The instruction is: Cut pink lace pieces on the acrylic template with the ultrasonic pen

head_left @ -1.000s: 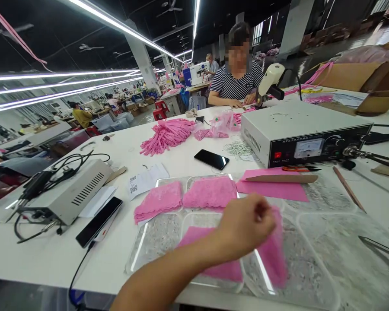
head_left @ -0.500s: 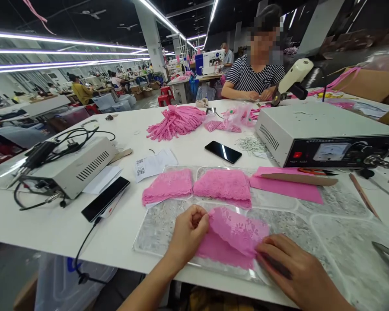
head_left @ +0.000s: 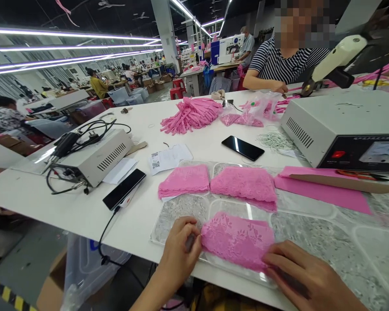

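Pink lace piece (head_left: 238, 242), spread over the grey mat (head_left: 314, 237) in front of you.
Your left hand (head_left: 180, 247) pinches its left edge, thumb to fingers; your right hand (head_left: 306, 274) pinches its lower right corner. Just beyond: two pink stacks (head_left: 241, 183), then a black phone (head_left: 243, 147).

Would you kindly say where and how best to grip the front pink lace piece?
I'd pinch the front pink lace piece at its left end and near right corner, coming from either side, where the left hand and right hand touch it. It looks thin, limp and wide, so opposed grips should keep it flat.
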Demonstrator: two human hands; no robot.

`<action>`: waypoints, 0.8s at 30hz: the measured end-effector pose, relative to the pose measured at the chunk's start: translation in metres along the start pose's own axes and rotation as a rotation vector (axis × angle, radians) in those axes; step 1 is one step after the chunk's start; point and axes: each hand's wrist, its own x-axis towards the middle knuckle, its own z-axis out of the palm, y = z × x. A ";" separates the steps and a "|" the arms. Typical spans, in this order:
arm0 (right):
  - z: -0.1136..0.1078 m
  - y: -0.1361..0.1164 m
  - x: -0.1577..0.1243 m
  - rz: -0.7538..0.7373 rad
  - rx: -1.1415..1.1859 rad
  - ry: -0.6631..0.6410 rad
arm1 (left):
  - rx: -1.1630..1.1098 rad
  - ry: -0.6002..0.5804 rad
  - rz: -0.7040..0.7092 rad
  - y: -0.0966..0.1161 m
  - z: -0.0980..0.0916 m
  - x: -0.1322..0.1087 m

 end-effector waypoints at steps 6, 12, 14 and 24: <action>0.002 0.010 -0.014 -0.013 -0.022 0.063 | 0.216 0.044 0.140 -0.009 0.006 -0.011; -0.004 0.007 -0.008 -0.066 -0.004 0.003 | 0.324 0.024 0.331 -0.013 -0.001 -0.011; -0.007 0.006 -0.007 -0.034 -0.021 0.018 | 0.352 0.017 0.380 -0.016 -0.003 -0.012; -0.008 0.024 -0.004 0.212 -0.112 0.111 | 0.385 -0.020 0.486 -0.028 -0.010 -0.016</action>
